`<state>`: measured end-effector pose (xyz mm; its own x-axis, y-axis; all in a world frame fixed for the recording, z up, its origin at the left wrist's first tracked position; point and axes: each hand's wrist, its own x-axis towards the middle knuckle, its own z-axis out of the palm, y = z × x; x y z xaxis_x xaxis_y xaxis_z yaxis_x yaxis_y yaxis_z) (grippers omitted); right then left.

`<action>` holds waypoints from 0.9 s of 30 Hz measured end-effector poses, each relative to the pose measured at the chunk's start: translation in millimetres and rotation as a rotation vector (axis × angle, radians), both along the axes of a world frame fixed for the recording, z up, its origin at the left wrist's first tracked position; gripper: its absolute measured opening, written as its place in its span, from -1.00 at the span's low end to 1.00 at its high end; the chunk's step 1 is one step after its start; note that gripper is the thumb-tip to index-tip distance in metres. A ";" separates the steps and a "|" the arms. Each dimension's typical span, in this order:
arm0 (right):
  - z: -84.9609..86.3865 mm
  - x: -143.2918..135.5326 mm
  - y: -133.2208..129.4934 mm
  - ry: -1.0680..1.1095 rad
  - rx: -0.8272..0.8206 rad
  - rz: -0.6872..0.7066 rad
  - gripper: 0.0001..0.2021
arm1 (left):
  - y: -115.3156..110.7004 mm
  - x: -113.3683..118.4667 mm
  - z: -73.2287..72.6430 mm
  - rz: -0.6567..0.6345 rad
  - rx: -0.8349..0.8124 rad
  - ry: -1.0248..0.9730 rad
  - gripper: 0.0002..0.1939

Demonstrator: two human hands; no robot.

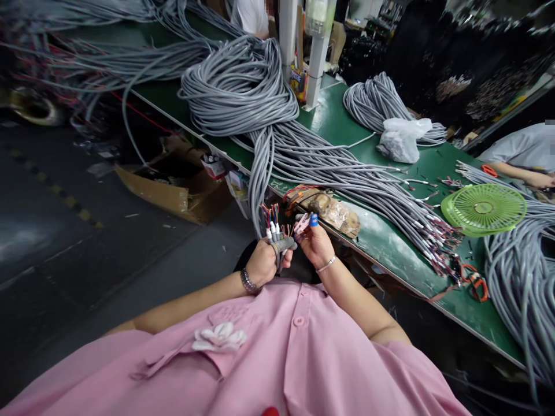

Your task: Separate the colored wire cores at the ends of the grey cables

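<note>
Lettering present, none legible with certainty. Yellow packet (298, 85) beside the white post (315, 69): bold characters across the front, too small and blurred to spell out; pink shirt (299, 358): tone-on-tone stitched characters on the chest, too faint to read. Green fan (459, 211): small mark on the round hub (483, 207), unreadable; red-and-white carton (214, 169) below the table edge (203, 137): print likewise blurred.

1 head-worn camera looks forward and down, at close range, over the hands (318, 245) and green table (375, 225)
</note>
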<state>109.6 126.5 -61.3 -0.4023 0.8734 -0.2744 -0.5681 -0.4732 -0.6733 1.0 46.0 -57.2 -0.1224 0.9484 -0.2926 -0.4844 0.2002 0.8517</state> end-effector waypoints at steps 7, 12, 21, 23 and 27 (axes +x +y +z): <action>2.7 7.5 -1.7 0.044 -0.028 0.142 -0.57 | -8.9 -2.9 0.1 -0.018 0.019 0.000 -0.75; 7.2 11.9 -4.3 0.009 -0.027 0.200 -0.59 | -19.0 -2.6 2.5 0.014 0.044 0.003 -0.78; 9.5 15.3 -5.1 -0.007 0.051 0.171 -0.66 | -14.6 2.5 9.8 0.120 0.066 0.035 -0.80; 10.1 15.7 -4.0 -0.019 0.042 0.181 -0.67 | -12.8 4.0 10.7 0.133 0.055 0.033 -0.79; 7.7 13.4 -1.1 -0.001 -0.014 0.202 -0.67 | -9.5 6.1 10.7 0.134 0.030 0.042 -0.77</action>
<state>123.0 125.4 -53.6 -0.5685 0.7711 -0.2869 -0.4598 -0.5869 -0.6664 7.1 36.5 -46.5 -0.2601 0.9311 -0.2558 -0.4685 0.1100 0.8766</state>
